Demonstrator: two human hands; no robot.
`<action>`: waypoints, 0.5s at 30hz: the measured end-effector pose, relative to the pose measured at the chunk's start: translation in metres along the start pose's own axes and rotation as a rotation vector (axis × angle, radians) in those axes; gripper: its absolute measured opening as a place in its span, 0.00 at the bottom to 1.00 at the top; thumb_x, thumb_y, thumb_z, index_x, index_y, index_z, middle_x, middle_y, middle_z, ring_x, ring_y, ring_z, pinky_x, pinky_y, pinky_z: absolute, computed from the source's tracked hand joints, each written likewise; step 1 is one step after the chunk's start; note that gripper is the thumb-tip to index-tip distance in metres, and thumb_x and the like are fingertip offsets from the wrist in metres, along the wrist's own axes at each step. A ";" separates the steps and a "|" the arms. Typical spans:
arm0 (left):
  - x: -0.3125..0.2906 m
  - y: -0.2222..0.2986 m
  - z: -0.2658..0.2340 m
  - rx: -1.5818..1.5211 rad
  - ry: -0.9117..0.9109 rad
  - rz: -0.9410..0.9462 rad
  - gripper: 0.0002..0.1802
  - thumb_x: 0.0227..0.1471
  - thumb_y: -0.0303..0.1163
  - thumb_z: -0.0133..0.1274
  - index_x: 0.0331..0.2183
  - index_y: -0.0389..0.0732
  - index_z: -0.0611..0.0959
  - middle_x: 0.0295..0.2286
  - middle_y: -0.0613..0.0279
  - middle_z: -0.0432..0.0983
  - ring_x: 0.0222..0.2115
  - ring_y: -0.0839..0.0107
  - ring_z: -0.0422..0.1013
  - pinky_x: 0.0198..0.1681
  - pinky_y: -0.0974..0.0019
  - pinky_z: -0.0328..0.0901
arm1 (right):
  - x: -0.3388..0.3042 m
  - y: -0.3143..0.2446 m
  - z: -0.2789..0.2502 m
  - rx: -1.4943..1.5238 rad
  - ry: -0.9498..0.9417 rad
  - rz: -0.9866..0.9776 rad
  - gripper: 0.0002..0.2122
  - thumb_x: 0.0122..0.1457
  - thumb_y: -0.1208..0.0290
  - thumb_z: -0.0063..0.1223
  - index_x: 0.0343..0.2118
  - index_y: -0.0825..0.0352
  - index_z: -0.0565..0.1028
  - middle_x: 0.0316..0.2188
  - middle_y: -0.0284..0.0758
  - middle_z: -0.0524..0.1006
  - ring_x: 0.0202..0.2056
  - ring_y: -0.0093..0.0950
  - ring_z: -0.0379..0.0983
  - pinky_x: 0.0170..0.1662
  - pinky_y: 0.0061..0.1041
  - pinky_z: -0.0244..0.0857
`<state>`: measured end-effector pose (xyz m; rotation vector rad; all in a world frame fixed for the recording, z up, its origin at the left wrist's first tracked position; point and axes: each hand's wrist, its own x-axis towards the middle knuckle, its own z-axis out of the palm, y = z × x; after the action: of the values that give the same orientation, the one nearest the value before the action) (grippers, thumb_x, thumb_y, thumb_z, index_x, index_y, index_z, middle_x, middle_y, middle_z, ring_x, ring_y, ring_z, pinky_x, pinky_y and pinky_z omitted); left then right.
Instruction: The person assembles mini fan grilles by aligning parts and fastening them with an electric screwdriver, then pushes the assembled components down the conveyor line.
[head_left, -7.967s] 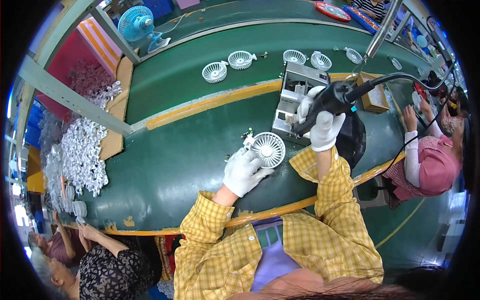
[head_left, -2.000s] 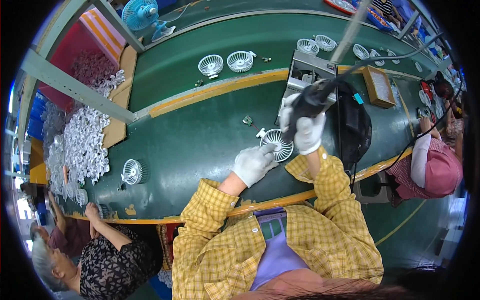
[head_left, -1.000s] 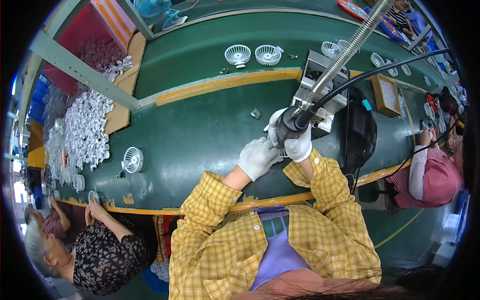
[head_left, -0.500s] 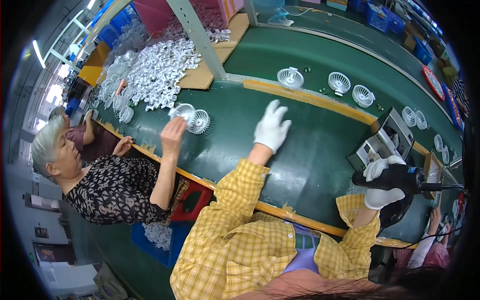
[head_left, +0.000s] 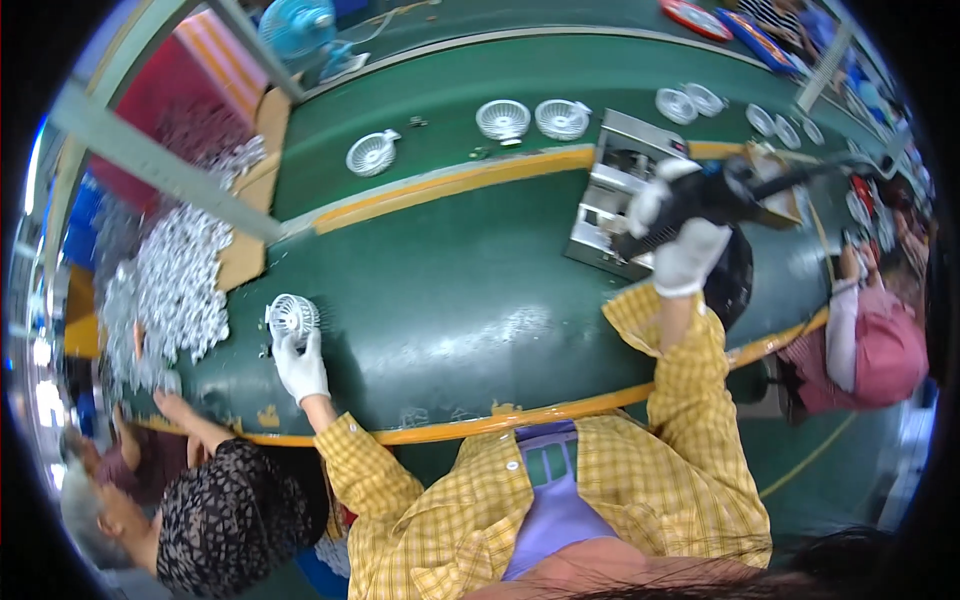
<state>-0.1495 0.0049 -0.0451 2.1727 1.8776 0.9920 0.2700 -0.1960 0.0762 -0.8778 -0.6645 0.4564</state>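
Observation:
At the left of the green work surface, my gloved left hand (head_left: 302, 370) has its fingers closed on the near edge of a white round slotted fan cage (head_left: 292, 314). Small dark bits lie beside the cage. My right hand (head_left: 690, 262), in a white glove too, is wrapped round a black corded power screwdriver (head_left: 705, 195), which is smeared by motion. Its front end hangs by a silvery metal fixture (head_left: 608, 250) and partly covers it. The screwdriver's tip cannot be made out.
Beyond a yellow-edged ledge (head_left: 450, 183), several white fan cages (head_left: 502, 120) sit on a green belt (head_left: 440, 95). Small white parts (head_left: 185, 275) are heaped at the left beside a metal post (head_left: 165, 165). A co-worker in a patterned top (head_left: 235, 515) sits at my left, another in pink (head_left: 890, 350) at right.
My left hand has reached left to a fan cage and closed on it. My view has swung round; the co-worker's hand has drawn away from the cages. The screwdriver has tilted by the fixture.

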 end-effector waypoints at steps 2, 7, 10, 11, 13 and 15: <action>-0.010 0.045 0.008 -0.110 -0.136 0.162 0.08 0.38 0.26 0.61 0.25 0.35 0.79 0.34 0.53 0.75 0.39 0.57 0.69 0.45 0.61 0.62 | 0.007 0.010 -0.007 -0.113 -0.084 -0.233 0.34 0.44 0.41 0.57 0.40 0.72 0.66 0.17 0.34 0.69 0.18 0.25 0.66 0.21 0.22 0.60; -0.047 0.156 0.034 -0.237 -0.430 0.712 0.08 0.39 0.34 0.60 0.26 0.43 0.81 0.31 0.62 0.76 0.32 0.60 0.69 0.38 0.62 0.65 | 0.006 0.009 -0.011 -0.269 -0.014 -0.162 0.36 0.42 0.37 0.56 0.37 0.71 0.68 0.18 0.31 0.70 0.18 0.20 0.67 0.20 0.16 0.60; -0.072 0.201 0.044 -0.373 -0.571 0.936 0.08 0.42 0.38 0.56 0.27 0.47 0.81 0.27 0.65 0.74 0.28 0.63 0.71 0.31 0.64 0.66 | -0.001 0.004 -0.003 -0.228 -0.064 -0.088 0.36 0.42 0.36 0.56 0.37 0.71 0.68 0.17 0.31 0.70 0.18 0.19 0.67 0.20 0.17 0.61; -0.076 0.213 0.050 -0.413 -0.626 0.992 0.08 0.42 0.39 0.56 0.27 0.48 0.81 0.26 0.64 0.73 0.27 0.63 0.70 0.30 0.63 0.66 | -0.004 0.002 -0.001 -0.222 -0.082 -0.067 0.36 0.42 0.36 0.56 0.37 0.71 0.68 0.17 0.31 0.70 0.18 0.19 0.66 0.20 0.16 0.60; -0.085 0.235 0.057 -0.407 -0.709 1.045 0.09 0.41 0.41 0.56 0.23 0.46 0.80 0.23 0.62 0.71 0.26 0.61 0.69 0.30 0.60 0.64 | -0.012 0.001 0.001 -0.212 -0.044 -0.096 0.37 0.42 0.35 0.54 0.38 0.71 0.67 0.17 0.31 0.70 0.17 0.20 0.66 0.20 0.17 0.59; -0.091 0.244 0.067 -0.442 -0.731 1.069 0.12 0.40 0.42 0.57 0.19 0.44 0.79 0.22 0.60 0.70 0.26 0.60 0.69 0.30 0.59 0.63 | -0.016 -0.004 -0.001 -0.132 -0.065 -0.084 0.38 0.41 0.34 0.54 0.40 0.71 0.66 0.16 0.31 0.68 0.16 0.22 0.65 0.20 0.19 0.59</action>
<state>0.0906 -0.1128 -0.0173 2.6304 0.1147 0.4477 0.2594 -0.2086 0.0731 -0.9588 -0.7955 0.3702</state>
